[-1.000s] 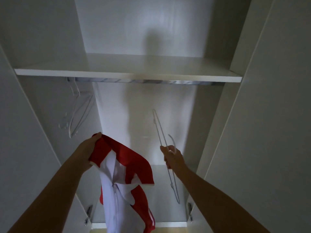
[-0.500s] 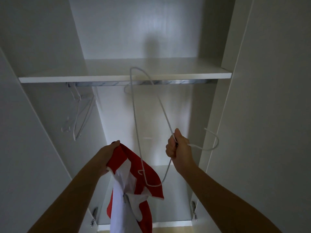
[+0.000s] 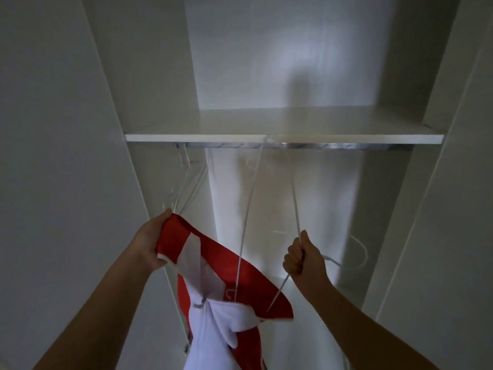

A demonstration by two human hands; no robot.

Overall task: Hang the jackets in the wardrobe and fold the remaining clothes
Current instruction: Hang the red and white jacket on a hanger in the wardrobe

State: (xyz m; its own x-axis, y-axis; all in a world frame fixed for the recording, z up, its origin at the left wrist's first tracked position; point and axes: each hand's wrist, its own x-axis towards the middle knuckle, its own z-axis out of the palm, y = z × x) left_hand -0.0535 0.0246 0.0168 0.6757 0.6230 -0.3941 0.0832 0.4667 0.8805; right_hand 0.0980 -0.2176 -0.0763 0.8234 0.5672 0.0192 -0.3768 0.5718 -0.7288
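Looking up into the open wardrobe (image 3: 266, 76), I have both arms raised in front of the hanging space. My left hand (image 3: 149, 244) is closed on the upper edge of the red and white jacket (image 3: 213, 276), fingers curled over the red fabric near the collar; the garment droops down and to the right from that grip, its white front and a zip pull hanging near the bottom of the view. My right hand (image 3: 301, 257) is a tight fist around one wire arm of a thin white hanger (image 3: 248, 209). The hanger stands tall between my hands: its two long wires run up toward the shelf (image 3: 346, 138) and the metal rail (image 3: 333, 146) beneath it, and its lower corner dips into the red shoulder of the jacket, where it seems to sit inside the fabric, though I cannot tell how far. Its hook curls out to the right of my fist, blurred. On the left of the rail, farther back, a few spare white hangers (image 3: 186, 180) hang close against the side wall, just above my left hand. The wardrobe interior is plain white and dim, with a shadow on the back panel.
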